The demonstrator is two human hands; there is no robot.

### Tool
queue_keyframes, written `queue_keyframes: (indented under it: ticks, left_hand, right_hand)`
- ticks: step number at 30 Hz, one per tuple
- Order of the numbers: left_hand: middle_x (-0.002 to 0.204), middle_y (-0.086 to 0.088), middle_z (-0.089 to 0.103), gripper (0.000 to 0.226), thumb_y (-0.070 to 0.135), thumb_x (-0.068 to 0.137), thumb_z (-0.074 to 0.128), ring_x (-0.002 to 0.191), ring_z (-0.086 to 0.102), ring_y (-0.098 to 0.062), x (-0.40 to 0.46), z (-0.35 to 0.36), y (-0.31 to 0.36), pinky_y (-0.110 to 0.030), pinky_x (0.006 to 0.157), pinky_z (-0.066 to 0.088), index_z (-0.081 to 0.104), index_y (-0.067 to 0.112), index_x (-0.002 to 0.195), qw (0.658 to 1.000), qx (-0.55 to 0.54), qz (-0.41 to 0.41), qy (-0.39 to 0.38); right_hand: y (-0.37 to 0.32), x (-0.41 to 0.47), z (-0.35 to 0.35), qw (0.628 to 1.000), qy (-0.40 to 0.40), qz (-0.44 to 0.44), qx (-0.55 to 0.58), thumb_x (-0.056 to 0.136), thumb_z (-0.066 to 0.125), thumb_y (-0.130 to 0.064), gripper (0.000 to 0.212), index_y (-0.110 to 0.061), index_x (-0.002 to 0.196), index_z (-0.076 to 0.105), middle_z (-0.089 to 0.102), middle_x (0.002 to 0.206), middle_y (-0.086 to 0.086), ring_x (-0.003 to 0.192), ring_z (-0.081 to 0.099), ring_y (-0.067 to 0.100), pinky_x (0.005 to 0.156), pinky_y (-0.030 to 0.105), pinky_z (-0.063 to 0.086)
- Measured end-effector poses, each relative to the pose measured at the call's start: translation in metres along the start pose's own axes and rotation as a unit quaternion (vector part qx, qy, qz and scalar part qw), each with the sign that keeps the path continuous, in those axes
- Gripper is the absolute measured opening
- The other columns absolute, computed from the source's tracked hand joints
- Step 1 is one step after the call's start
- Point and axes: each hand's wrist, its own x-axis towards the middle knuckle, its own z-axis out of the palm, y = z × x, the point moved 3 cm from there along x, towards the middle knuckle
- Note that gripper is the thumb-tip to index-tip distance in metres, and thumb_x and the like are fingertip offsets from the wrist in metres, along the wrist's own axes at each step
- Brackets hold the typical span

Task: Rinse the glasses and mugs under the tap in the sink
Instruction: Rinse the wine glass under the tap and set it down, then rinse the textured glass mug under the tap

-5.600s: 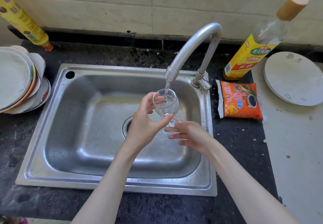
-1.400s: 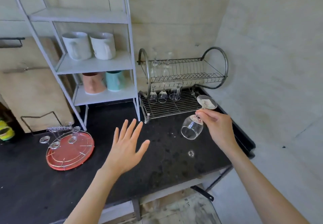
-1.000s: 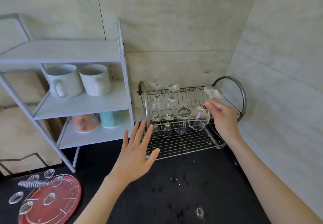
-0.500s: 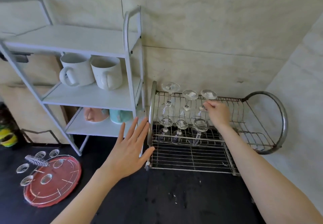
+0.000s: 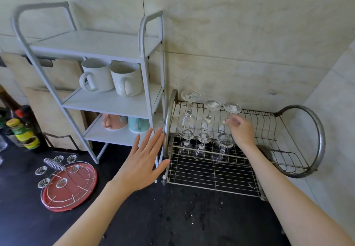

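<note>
Three wine glasses (image 5: 208,120) hang upside down in the wire rack (image 5: 299,142) on our counter (image 5: 153,222), our right hand (image 5: 241,130) loose-fingered beside the rightmost, our left hand (image 5: 143,161) spread flat, holding nothing.

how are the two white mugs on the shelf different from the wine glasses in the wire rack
The white mugs are opaque with side handles; the wine glasses are clear and stemmed. The mugs stand upright, mouths up, on the white shelf unit; the glasses hang upside down, feet on top, in the dish rack. There are two mugs but three glasses. Both groups sit in a row, side by side.
</note>
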Motion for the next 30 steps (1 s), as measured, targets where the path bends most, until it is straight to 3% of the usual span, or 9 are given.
queue_keyframes:
  ticks: [2,4,7,11,14,17,21,25,30]
  left_hand:
    - [0.150,0.010,-0.025,0.078,0.072,0.080,-0.008,0.135,-0.032,-0.006,-0.007,-0.002,-0.002,-0.037,0.113,-0.018,-0.014,0.026,0.143,1.000,-0.003,-0.014,-0.012]
    - [0.149,0.009,-0.028,0.081,0.073,0.076,-0.012,0.135,-0.033,-0.010,-0.016,-0.005,-0.007,-0.038,0.113,-0.019,-0.018,0.027,0.142,0.999,0.002,-0.035,-0.022]
    - [0.150,0.006,-0.028,0.082,0.074,0.072,-0.018,0.136,-0.032,-0.014,-0.035,-0.008,-0.020,-0.039,0.112,-0.019,-0.023,0.027,0.140,0.997,0.019,-0.068,-0.026]
    - [0.152,0.006,-0.023,0.081,0.075,0.073,-0.014,0.138,-0.029,-0.016,-0.077,-0.022,-0.047,-0.039,0.110,-0.019,-0.019,0.030,0.140,0.992,0.004,-0.127,-0.011]
    - [0.150,0.009,-0.024,0.079,0.075,0.073,-0.012,0.138,-0.028,-0.015,-0.118,-0.039,-0.076,-0.043,0.113,-0.017,-0.020,0.034,0.140,0.983,0.001,-0.183,0.007]
    - [0.151,0.011,-0.020,0.080,0.077,0.073,-0.010,0.138,-0.026,-0.014,-0.174,-0.057,-0.112,-0.042,0.112,-0.017,-0.016,0.035,0.142,0.970,0.011,-0.243,0.024]
    - [0.150,0.012,-0.021,0.081,0.075,0.073,-0.008,0.137,-0.028,-0.013,-0.272,-0.076,-0.170,-0.039,0.109,-0.020,-0.012,0.035,0.143,0.945,0.021,-0.325,0.032]
    - [0.149,0.014,-0.025,0.082,0.077,0.069,-0.016,0.136,-0.031,-0.013,-0.377,-0.092,-0.235,-0.039,0.109,-0.021,-0.015,0.039,0.141,0.918,0.022,-0.396,0.020]
    - [0.146,0.013,-0.029,0.071,0.074,0.072,-0.011,0.134,-0.032,-0.014,-0.475,-0.111,-0.299,-0.041,0.109,-0.021,-0.025,0.043,0.134,0.889,0.023,-0.457,-0.003]
  right_hand:
    - [-0.002,-0.012,-0.003,1.000,0.007,0.004,-0.008,0.093,0.052,-0.031,0.050,-0.004,0.134,0.044,0.049,0.138,0.012,0.126,0.047,0.024,0.107,0.037,0.036]
    - [-0.006,-0.032,-0.006,0.999,0.023,-0.016,-0.028,0.094,0.049,-0.033,0.050,-0.004,0.134,0.044,0.050,0.137,0.012,0.125,0.048,0.023,0.105,0.036,0.036]
    - [-0.029,-0.071,-0.002,0.992,0.010,-0.097,-0.075,0.094,0.047,-0.038,0.048,-0.012,0.134,0.045,0.048,0.139,0.005,0.126,0.045,0.017,0.105,0.031,0.031]
    - [-0.086,-0.125,0.026,0.964,-0.043,-0.237,-0.112,0.092,0.045,-0.044,0.054,-0.018,0.139,0.039,0.039,0.146,0.000,0.136,0.030,0.014,0.109,0.026,0.014]
    - [-0.134,-0.164,0.066,0.917,-0.075,-0.361,-0.152,0.090,0.037,-0.054,0.063,-0.017,0.141,0.035,0.036,0.147,0.007,0.137,0.031,0.021,0.114,0.038,0.016]
    - [-0.173,-0.203,0.125,0.876,-0.126,-0.430,-0.179,0.090,0.030,-0.059,0.066,-0.018,0.141,0.030,0.034,0.149,0.011,0.138,0.029,0.026,0.111,0.052,0.022]
    - [-0.221,-0.266,0.212,0.837,-0.202,-0.469,-0.197,0.089,0.015,-0.067,0.071,-0.022,0.145,0.021,0.027,0.152,0.011,0.141,0.018,0.023,0.112,0.052,0.015]
    - [-0.267,-0.340,0.299,0.818,-0.264,-0.485,-0.159,0.082,0.019,-0.067,0.076,-0.028,0.147,0.014,0.012,0.157,0.004,0.144,0.003,0.019,0.116,0.045,0.001]
    - [-0.314,-0.412,0.385,0.803,-0.308,-0.492,-0.135,0.082,0.019,-0.067,0.077,-0.029,0.148,0.012,0.007,0.157,0.003,0.145,0.003,0.020,0.115,0.047,0.002]
